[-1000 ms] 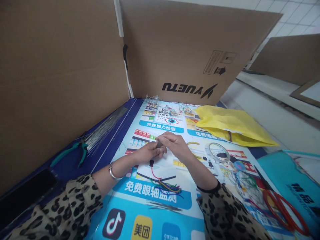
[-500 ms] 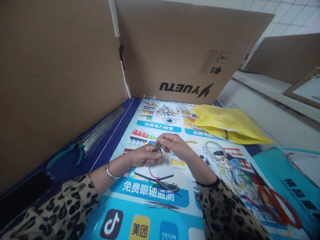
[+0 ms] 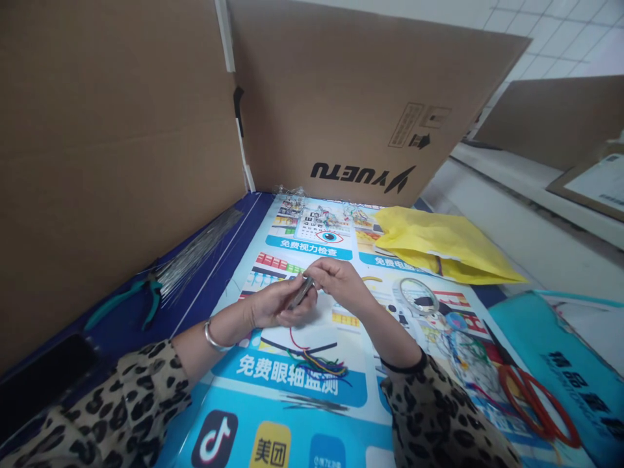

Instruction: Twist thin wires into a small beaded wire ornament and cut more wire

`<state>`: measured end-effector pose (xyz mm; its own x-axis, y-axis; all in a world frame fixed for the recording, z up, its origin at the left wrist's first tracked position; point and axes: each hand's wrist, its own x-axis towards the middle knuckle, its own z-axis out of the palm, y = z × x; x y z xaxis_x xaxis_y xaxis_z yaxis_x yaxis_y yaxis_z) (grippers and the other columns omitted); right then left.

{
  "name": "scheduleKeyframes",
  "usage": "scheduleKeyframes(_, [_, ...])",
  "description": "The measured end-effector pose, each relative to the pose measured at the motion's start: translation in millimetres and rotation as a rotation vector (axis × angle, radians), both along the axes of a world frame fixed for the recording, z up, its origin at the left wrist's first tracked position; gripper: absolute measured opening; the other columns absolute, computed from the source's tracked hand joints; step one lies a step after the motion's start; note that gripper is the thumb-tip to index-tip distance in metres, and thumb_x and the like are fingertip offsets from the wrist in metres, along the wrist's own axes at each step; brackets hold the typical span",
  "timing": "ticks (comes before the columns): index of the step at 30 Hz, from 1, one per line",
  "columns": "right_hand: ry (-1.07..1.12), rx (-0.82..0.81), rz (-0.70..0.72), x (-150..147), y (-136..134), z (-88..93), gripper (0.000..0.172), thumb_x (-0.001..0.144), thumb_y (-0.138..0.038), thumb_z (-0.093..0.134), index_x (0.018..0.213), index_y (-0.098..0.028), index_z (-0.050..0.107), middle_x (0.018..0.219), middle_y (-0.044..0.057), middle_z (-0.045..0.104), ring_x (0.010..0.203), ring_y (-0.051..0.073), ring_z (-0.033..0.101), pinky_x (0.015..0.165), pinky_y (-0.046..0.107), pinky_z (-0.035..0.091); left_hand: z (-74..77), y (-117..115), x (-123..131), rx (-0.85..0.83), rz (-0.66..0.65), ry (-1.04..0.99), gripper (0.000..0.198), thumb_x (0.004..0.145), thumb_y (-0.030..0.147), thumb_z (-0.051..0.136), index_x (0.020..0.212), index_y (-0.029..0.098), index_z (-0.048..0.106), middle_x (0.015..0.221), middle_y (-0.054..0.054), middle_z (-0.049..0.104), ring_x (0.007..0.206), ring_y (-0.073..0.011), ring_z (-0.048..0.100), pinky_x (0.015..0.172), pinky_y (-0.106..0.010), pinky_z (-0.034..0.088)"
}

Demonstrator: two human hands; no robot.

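In front of me, my left hand (image 3: 273, 304) is closed around a small flat grey metal tool (image 3: 301, 294), shaped like nail clippers and tilted up to the right. My right hand (image 3: 341, 284) pinches at the tool's upper end; whatever lies between its fingertips is too small to make out. Below my left hand, a red thread (image 3: 294, 338) trails down to a bundle of coloured threads (image 3: 324, 367) on the printed sheet. Short thin dark wires (image 3: 316, 404) lie just nearer to me than the bundle.
At left are teal-handled pliers (image 3: 114, 304), a sheaf of thin wires (image 3: 195, 260) and a black phone-like object (image 3: 46, 383). At right lie a yellow bag (image 3: 443, 244), a clear tape roll (image 3: 418, 296), red-handled scissors (image 3: 539, 403) and a teal pouch (image 3: 550, 351). Cardboard panels (image 3: 351, 97) stand behind.
The metal tool has turned in my left hand, and more of its length shows. My left fingers have shifted beneath it. My right hand keeps its pinch at the upper end.
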<state>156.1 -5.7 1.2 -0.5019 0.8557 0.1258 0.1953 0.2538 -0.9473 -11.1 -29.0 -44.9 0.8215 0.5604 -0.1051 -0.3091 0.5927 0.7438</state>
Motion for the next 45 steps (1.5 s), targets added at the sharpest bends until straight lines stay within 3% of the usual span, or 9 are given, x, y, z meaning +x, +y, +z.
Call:
scheduleKeyframes(8, [0.046,-0.018,-0.145,3.4,5.5,-1.7,0.024,0.078,-0.039,0.055,0.076,-0.017,0.063,0.054,-0.004,0.051,0.044,0.006,0.037,0.041,0.019,0.028,-3.5,3.1,-1.0,-0.081,0.021,0.039,0.050,0.085,0.059,0.035,0.086,0.013,0.055,0.056,0.003,0.044,0.035,-0.0041,0.030,0.030,-0.016,0.013])
scheduleKeyframes(16, [0.021,-0.015,-0.226,7.6,11.9,-4.7,0.022,0.078,-0.038,0.055,0.075,-0.018,0.063,0.055,-0.004,0.050,0.044,0.006,0.038,0.042,0.019,0.031,-0.9,4.4,0.0,-0.123,0.064,0.076,0.052,0.086,0.059,0.031,0.089,0.013,0.055,0.056,0.002,0.044,0.034,-0.0036,0.027,0.028,-0.015,0.011])
scheduleKeyframes(24, [0.348,-0.194,-0.349,22.9,31.7,-24.5,0.027,0.071,-0.043,0.063,0.074,-0.016,0.061,0.050,-0.006,0.046,0.038,0.003,0.032,0.035,0.016,0.021,-0.8,7.0,-1.6,-0.159,0.095,0.143,0.048,0.086,0.056,0.035,0.096,0.014,0.055,0.061,0.002,0.044,0.035,-0.0022,0.026,0.028,-0.013,0.009])
scheduleKeyframes(30, [0.541,-0.238,-0.387,29.7,41.5,-35.5,0.028,0.067,-0.043,0.069,0.072,-0.017,0.060,0.047,-0.006,0.045,0.037,0.003,0.033,0.033,0.014,0.022,-1.8,7.3,-1.3,-0.134,0.142,0.171,0.045,0.087,0.053,0.037,0.096,0.014,0.056,0.059,0.003,0.042,0.035,-0.0022,0.025,0.029,-0.014,0.008])
scheduleKeyframes(36, [0.677,-0.311,-0.435,31.2,44.3,-41.4,0.030,0.061,-0.040,0.075,0.071,-0.016,0.059,0.047,-0.007,0.044,0.039,0.003,0.034,0.033,0.013,0.022,0.4,6.2,-1.7,-0.087,0.305,0.179,0.029,0.086,0.040,0.048,0.091,0.013,0.057,0.057,0.005,0.040,0.035,-0.0002,0.021,0.031,-0.014,0.008])
scheduleKeyframes(41, [0.729,-0.359,-0.459,31.3,48.7,-53.1,0.031,0.061,-0.040,0.075,0.072,-0.016,0.059,0.048,-0.007,0.044,0.040,0.003,0.035,0.033,0.013,0.023,1.9,8.2,-2.7,-0.053,0.426,0.178,0.034,0.085,0.048,0.046,0.086,0.015,0.055,0.052,0.008,0.032,0.035,-0.0014,0.015,0.032,-0.014,0.007])
scheduleKeyframes(45, [0.733,-0.363,-0.451,29.7,48.4,-56.1,0.031,0.061,-0.040,0.075,0.072,-0.016,0.059,0.048,-0.007,0.044,0.040,0.003,0.035,0.033,0.013,0.024,12.7,8.6,-5.7,0.076,0.684,0.097,0.032,0.083,0.048,0.050,0.080,0.016,0.054,0.049,0.008,0.029,0.036,-0.0021,0.016,0.033,-0.014,0.010])
